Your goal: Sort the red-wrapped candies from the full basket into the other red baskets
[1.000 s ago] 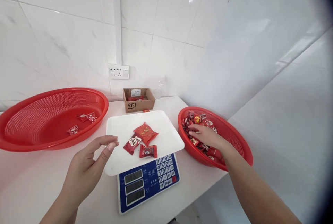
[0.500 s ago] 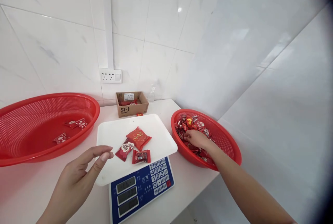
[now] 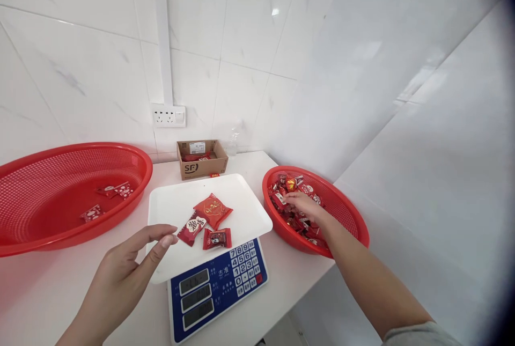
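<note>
My right hand (image 3: pixel 303 205) is over the right red basket (image 3: pixel 350 217). Its fingertips are closed on the edge of a small red-and-white candy packet (image 3: pixel 279 199), above many other wrapped candies. My left hand (image 3: pixel 129 260) hovers at the left edge of the white scale tray (image 3: pixel 245 201), thumb and index finger slightly apart, with nothing seen between them. On the tray lie a bright red square packet (image 3: pixel 213 211), a dark red packet with a white label (image 3: pixel 192 229) and a small red candy (image 3: pixel 217 238).
The blue scale panel (image 3: pixel 225 276) with displays and keys faces me under the tray. A larger red basket (image 3: pixel 72 233) at left holds a few packets. Behind the tray stands a cardboard box (image 3: pixel 205 166) with red packets, near a clear plastic bottle (image 3: pixel 233 142) by the wall.
My right hand has come up a little from among the candies, its fingers now at a red-and-white packet. My left hand stays nearly still. The view has shifted slightly.
</note>
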Demonstrator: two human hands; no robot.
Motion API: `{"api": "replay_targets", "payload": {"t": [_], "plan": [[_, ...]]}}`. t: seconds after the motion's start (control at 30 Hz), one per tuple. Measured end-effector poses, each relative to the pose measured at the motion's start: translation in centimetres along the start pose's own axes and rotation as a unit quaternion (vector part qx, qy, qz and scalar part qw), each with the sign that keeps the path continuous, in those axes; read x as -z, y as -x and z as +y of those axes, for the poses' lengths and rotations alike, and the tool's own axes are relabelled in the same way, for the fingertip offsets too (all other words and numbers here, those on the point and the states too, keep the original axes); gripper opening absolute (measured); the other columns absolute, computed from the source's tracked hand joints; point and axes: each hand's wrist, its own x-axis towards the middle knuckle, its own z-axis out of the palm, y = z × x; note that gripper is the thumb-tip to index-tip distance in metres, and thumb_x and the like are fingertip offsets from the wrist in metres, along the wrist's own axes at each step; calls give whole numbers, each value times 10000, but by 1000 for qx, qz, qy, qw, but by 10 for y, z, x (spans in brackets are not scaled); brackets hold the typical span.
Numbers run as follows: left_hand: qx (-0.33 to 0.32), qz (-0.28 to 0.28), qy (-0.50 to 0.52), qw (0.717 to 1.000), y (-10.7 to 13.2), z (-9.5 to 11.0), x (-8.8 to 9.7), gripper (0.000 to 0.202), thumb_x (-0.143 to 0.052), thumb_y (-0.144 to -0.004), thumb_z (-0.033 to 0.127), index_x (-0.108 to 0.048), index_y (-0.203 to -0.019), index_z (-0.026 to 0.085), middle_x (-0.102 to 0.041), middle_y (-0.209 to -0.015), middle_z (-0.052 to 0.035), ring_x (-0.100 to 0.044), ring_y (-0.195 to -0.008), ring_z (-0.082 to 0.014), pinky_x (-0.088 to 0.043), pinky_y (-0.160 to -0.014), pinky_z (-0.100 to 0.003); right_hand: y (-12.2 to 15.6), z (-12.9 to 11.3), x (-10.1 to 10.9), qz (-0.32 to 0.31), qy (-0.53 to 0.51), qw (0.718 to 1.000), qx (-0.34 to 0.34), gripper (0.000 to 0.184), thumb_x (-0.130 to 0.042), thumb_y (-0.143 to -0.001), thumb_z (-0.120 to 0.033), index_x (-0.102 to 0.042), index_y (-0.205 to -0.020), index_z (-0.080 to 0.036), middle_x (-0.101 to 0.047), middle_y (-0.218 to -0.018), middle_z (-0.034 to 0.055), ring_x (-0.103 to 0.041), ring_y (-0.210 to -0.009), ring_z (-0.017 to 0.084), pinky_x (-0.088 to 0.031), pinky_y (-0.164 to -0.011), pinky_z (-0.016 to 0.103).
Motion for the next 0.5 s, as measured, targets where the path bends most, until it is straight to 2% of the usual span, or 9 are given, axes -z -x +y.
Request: {"api": "replay_targets", "payload": {"t": [0.13, 0.23, 0.37, 0.43, 0.5], "plan": [[-9, -11, 4, 1000, 0, -2, -1, 392, -481, -766, 599, -669, -874, 272, -731, -857, -11, -671, -847, -209, -539, -689, -246, 1, 0, 4, 14, -100, 994, 33, 195, -458, -895, -258, -603, -970, -151, -665, -1002, 69, -642, -866, 153, -518, -746, 285], [-19, -24, -5, 1000, 0, -1, -2, 356, -493, -784, 564, -660, -899, 272, -728, -873, -2, -671, -823, -195, -533, -664, -227, 8, -12, 3, 20, -136, 988, 64, 179, -454, -863, -245, -610, -890, -164, -687, -938, 65, -651, -851, 160, -513, -722, 258], [-52, -59, -58, 995, -1, -1, -6, 299, -456, -840, 483, -646, -900, 261, -710, -911, -15, -659, -784, -183, -515, -567, -211, 35, -48, -10, -10, -150, 981, 126, 228, -487, -830, -359, -629, -867, -185, -696, -830, 29, -649, -794, 190, -509, -684, 292], [-82, -85, -81, 990, -1, -1, -8, 277, -423, -869, 428, -640, -904, 258, -700, -927, -22, -653, -810, -186, -523, -622, -233, 51, -71, -24, -48, -146, 972, 177, 207, -542, -795, -360, -659, -841, -195, -701, -869, 14, -640, -834, 195, -498, -737, 297], [-98, -106, -96, 985, 0, 0, -9, 266, -405, -883, 390, -634, -920, 260, -691, -952, -26, -646, -854, -191, -524, -699, -261, 64, -95, -41, -59, -94, 957, 268, 240, -499, -824, -345, -679, -857, -190, -703, -884, 29, -633, -839, 204, -488, -755, 317]]}}
